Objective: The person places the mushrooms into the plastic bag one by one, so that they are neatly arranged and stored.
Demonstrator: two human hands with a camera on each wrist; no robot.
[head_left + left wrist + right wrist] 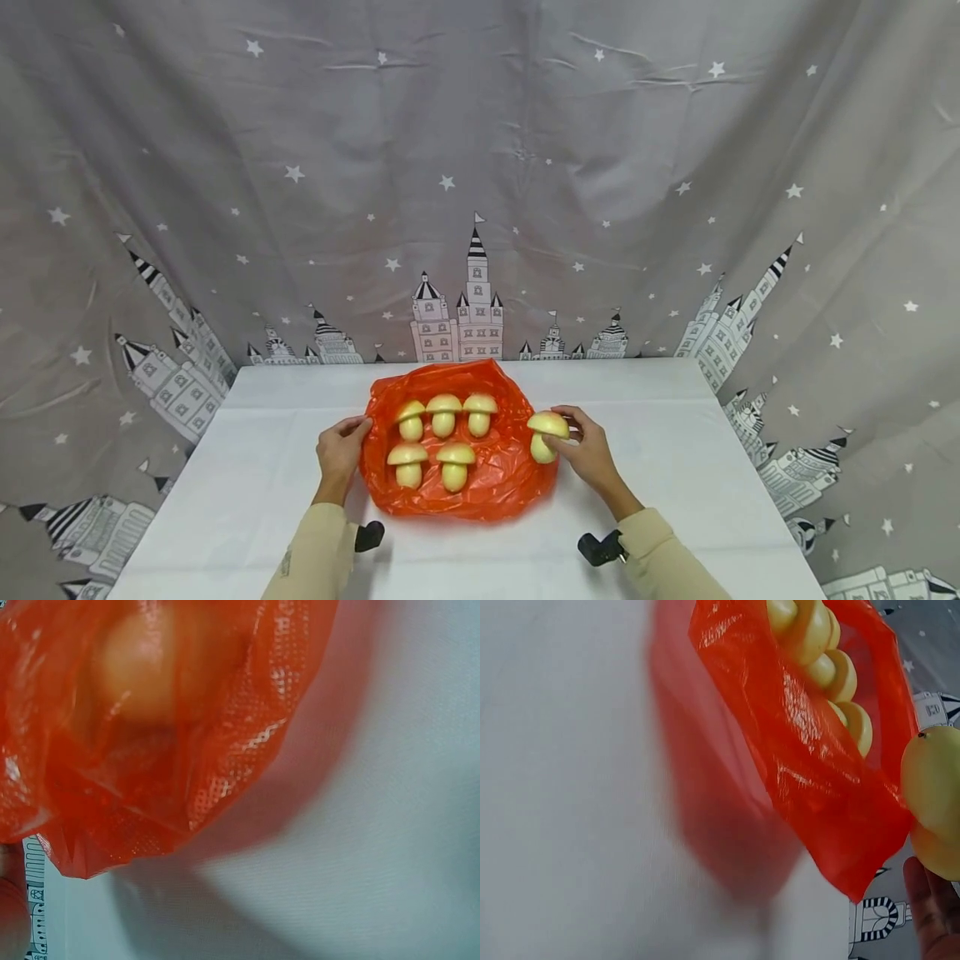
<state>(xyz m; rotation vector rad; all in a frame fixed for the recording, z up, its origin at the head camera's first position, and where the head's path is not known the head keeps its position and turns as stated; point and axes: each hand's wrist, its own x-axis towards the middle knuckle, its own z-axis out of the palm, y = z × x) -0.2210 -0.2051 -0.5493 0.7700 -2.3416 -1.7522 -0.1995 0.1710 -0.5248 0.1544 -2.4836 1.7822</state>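
Observation:
A red plastic bag [495, 487] lies spread and open on the table. Several yellow toy mushrooms [453, 467] rest in it in two rows, caps toward the back. At the bag's left edge my left hand [339, 454] pinches the plastic. My right hand [588, 450] holds another toy mushroom [547, 425] by its cap and side, over the bag's right edge. In the left wrist view a rounded pale shape [139, 667] shows through the red plastic. The right wrist view catches the held mushroom [934, 780] beside the bag's rim [810, 750], with fingers [930, 915] below it.
A white table [637, 400] extends around the bag on all sides. Behind it hangs a grey curtain [480, 167] printed with stars and castles. Black wrist devices [598, 550] sit at both beige sleeves [315, 550].

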